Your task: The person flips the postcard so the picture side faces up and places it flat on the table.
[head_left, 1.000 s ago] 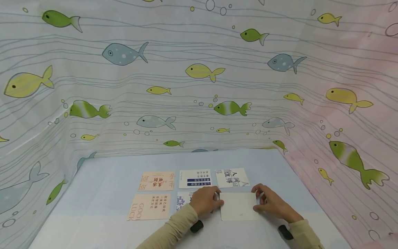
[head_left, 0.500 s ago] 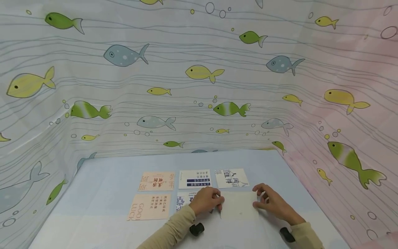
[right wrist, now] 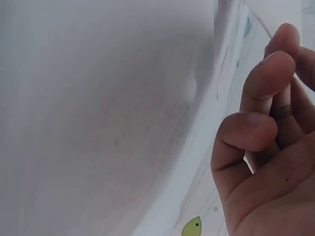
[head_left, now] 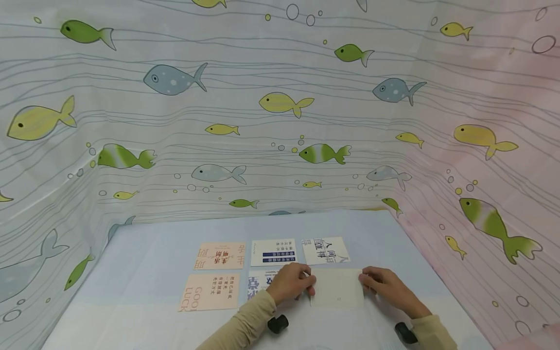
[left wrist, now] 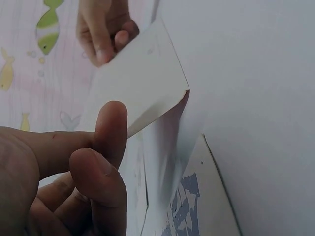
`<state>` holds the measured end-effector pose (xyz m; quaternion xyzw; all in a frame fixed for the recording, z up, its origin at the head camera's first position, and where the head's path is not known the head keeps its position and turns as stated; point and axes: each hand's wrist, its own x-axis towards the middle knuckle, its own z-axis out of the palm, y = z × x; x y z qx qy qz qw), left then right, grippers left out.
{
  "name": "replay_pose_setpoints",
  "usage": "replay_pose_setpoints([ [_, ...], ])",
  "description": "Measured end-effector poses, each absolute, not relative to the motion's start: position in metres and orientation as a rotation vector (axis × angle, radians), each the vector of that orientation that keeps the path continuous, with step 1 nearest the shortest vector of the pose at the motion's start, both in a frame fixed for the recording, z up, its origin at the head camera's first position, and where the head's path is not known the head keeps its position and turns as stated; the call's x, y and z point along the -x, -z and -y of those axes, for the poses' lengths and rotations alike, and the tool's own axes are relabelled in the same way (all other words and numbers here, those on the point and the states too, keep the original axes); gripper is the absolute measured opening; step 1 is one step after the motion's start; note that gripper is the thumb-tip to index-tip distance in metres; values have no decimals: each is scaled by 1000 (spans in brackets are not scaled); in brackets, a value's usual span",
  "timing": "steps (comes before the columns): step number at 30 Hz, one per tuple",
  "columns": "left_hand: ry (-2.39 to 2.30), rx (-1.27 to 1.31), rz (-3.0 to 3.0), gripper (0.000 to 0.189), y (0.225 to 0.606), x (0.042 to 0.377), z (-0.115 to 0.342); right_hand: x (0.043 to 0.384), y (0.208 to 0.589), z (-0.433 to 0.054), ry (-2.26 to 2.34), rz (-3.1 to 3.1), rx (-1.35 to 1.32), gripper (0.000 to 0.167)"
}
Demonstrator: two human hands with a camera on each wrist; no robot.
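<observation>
A blank, off-white card is held between both hands at the right of the table in the head view. My left hand pinches its left edge, and my right hand grips it near the far right corner. In the left wrist view the card stands tilted, its near edge raised above the tabletop. The left hand's index finger and thumb meet by that edge. Fingers of the right hand are bent together in the right wrist view, where only a bit of card shows at the top.
Several printed cards lie in two rows: a peach card, a second peach card, a navy-and-white card, and a white card with dark lettering. A blue-patterned card is partly hidden by the left hand. Fish-printed curtain surrounds the table.
The right hand's fingers, spread apart along the card's right edge before, have come together near its far right corner. The left hand keeps its hold, and the card has hardly shifted.
</observation>
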<state>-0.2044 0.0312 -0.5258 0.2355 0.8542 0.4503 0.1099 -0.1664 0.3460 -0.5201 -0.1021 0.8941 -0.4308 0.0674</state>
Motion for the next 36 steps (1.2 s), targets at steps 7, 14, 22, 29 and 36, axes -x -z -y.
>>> replay_pose_setpoints([
  [7,-1346,-676,-2535,27,525,205,-32,168,520,-346,1270,-2770,267,28],
  [14,-1346,-710,-2572,35,521,207,-32,168,520,-345,1280,-2790,174,32],
  [22,-1339,-711,-2594,45,517,206,-31,168,512,-344,1352,-2779,160,37],
  [29,-1321,-765,-2659,53,513,206,-29,168,506,-343,1349,-2777,154,41],
  [36,-1294,-834,-2709,53,511,202,-27,170,506,-345,1310,-2791,154,40],
])
